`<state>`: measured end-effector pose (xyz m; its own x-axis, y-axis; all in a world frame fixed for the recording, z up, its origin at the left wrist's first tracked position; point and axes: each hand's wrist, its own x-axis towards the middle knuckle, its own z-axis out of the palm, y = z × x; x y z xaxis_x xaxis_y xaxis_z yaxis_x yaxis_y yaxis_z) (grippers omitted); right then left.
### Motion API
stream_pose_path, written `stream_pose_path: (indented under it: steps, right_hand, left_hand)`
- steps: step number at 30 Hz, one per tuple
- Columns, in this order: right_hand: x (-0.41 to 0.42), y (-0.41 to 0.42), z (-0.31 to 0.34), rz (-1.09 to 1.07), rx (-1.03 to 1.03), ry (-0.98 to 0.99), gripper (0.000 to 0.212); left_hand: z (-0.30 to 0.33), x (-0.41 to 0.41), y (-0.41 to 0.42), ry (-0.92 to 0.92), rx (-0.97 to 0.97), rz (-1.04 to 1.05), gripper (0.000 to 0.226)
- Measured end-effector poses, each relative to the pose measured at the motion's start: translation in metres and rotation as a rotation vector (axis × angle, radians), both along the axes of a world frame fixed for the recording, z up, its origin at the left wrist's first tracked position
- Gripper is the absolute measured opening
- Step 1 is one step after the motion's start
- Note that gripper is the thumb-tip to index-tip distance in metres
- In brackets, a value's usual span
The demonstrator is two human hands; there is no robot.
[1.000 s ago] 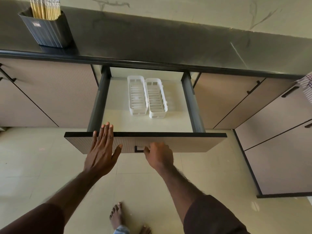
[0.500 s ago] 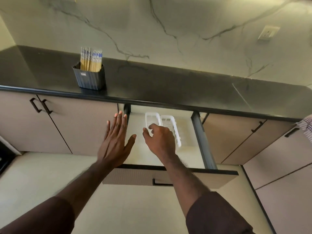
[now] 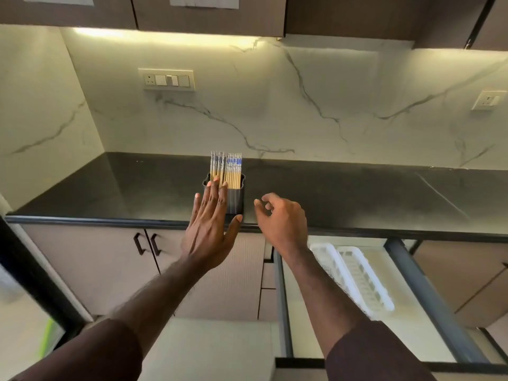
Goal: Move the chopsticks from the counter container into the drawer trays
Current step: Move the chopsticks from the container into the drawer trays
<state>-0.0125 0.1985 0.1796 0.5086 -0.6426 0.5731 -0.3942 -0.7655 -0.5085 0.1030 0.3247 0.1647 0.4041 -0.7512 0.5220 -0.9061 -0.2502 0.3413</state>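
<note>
Chopsticks [image 3: 226,169] stand upright in a dark container [image 3: 235,200] on the black bench [image 3: 357,199], centre of frame, near the front edge. Left hand [image 3: 210,232] is raised in front of the container, fingers straight and spread, holding nothing. Right hand [image 3: 281,220], just right of the container, has loosely curled fingers and holds nothing. Lower right, the drawer [image 3: 428,298] is open with two white trays [image 3: 354,276] lying side by side inside.

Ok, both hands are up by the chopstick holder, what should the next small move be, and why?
Probably close the right hand on a few chopsticks. They stand upright in the dark container, neither hand holds anything, the left hand is spread flat before it, and the white trays wait in the open drawer.
</note>
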Motion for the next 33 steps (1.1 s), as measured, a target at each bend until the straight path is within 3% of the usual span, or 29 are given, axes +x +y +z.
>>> stream_pose_path:
  steps: [6,12,24,33]
  right_hand:
    - [0.076,-0.015,0.008,0.002,0.004,-0.035,0.024]
    - [0.164,-0.063,-0.01,0.021,0.08,-0.041,0.027]
    - [0.324,-0.162,-0.049,0.104,0.295,0.068,0.035]
    - [0.367,-0.175,-0.079,0.059,0.354,0.189,0.03]
  left_hand:
    - [0.005,0.074,-0.019,0.052,-0.073,-0.011,0.071]
    - [-0.008,0.161,-0.074,0.184,-0.128,0.106,0.058]
    - [-0.042,0.306,-0.2,0.339,0.016,0.183,0.055]
    - [-0.071,0.363,-0.253,0.961,-0.066,0.172,0.057]
